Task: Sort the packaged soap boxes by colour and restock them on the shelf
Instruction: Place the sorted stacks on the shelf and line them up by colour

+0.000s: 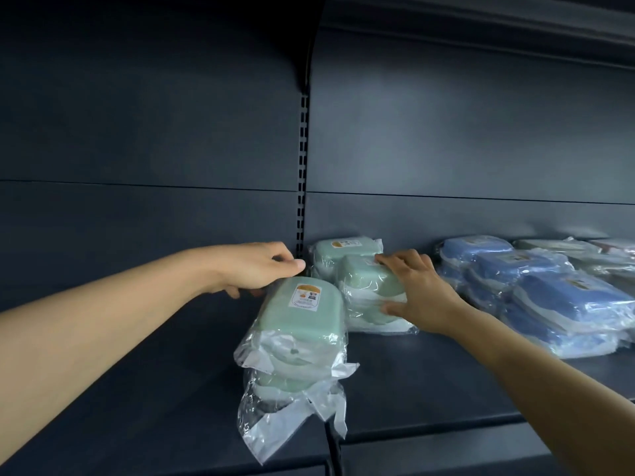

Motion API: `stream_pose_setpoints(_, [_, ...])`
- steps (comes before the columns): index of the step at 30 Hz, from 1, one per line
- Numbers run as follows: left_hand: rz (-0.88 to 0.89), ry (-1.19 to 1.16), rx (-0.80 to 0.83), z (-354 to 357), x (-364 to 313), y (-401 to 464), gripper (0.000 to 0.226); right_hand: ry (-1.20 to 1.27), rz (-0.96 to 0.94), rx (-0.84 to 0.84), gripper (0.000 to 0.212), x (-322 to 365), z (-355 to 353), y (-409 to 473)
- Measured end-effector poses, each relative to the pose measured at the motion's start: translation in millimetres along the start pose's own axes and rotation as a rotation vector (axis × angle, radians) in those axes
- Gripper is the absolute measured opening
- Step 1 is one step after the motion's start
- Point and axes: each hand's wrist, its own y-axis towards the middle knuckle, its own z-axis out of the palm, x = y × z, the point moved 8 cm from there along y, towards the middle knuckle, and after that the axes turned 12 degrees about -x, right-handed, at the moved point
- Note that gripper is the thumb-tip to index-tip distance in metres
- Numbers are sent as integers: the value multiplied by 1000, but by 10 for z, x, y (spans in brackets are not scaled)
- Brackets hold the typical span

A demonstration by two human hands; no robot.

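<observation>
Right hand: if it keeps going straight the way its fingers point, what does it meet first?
Probably the rear green soap box against the back panel; the right hand already rests on the middle green box. Depth is unclear.

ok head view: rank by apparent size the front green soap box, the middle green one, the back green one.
1. front green box, largest, though nearest the camera
2. middle green box, partly under the right hand
3. back green box, partly hidden

True sizes probably alike.

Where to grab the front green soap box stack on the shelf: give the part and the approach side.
Grip the top box of the front green stack across its short sides, below the label, coming from the shelf's open front. The rigid rounded body gives a firm hold; the loose plastic flaps hanging below would likely slip. The left hand already touches its far end.
</observation>
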Motion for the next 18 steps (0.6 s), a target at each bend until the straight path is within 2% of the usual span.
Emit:
stream_pose_setpoints(4, [2, -67, 164, 184, -19, -26, 39, -101, -45, -9, 92, 60, -12, -23])
stream_pose_setpoints(6, [2, -74, 189, 237, 9, -28, 39, -90, -77, -90, 89, 192, -160, -129])
stream_pose_setpoints(9, [-7, -105, 171, 257, 29, -36, 45, 205, -55, -156, 58, 498, -429, -375])
stream_pose_setpoints(11, [-23, -128, 160, 246, 35, -67, 50, 412, 6, -29, 44, 707, -465, -531])
stream_pose_setpoints(12, [-41, -140, 156, 242, 54, -94, 52, 486, 55, 75, 50, 798, -424, -608])
stream_pose_setpoints(15, [-102, -203, 168, 271, 151, -211, 57, 601, 146, 373, 89, 984, -179, -808])
stream_pose_setpoints(18, [-163, -283, 143, 313, 241, -316, 56, 665, 140, 473, 103, 1092, -24, -896])
